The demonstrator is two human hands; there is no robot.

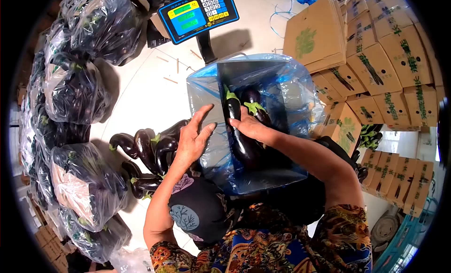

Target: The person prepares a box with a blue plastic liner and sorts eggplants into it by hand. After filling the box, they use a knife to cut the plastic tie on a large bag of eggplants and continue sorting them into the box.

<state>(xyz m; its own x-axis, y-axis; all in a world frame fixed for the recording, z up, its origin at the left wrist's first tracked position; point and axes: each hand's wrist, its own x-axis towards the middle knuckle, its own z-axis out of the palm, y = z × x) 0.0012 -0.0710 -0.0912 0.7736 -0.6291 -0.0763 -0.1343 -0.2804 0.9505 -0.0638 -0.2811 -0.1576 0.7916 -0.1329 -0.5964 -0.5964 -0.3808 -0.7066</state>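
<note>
A box lined with a blue plastic bag [293,68] stands in front of me, its inner walls showing dark. Inside lie a long dark eggplant [245,148] with a green cap and other eggplants [261,114] beside it. My right hand [253,127] reaches into the box, thumb over the long eggplant and fingers curled between it and its neighbour. On the box's left side, my left hand [191,137] is open, fingers apart, by the plastic-covered flap [211,148]. Loose eggplants [144,148] lie on the floor to the left of that hand.
Clear bags full of eggplants [75,87] are piled along the left. A digital scale display [198,14] stands beyond the box. Printed cardboard cartons [376,68] are stacked on the right, with flat cardboard [312,35] in front. Small sticks [177,65] lie on the floor.
</note>
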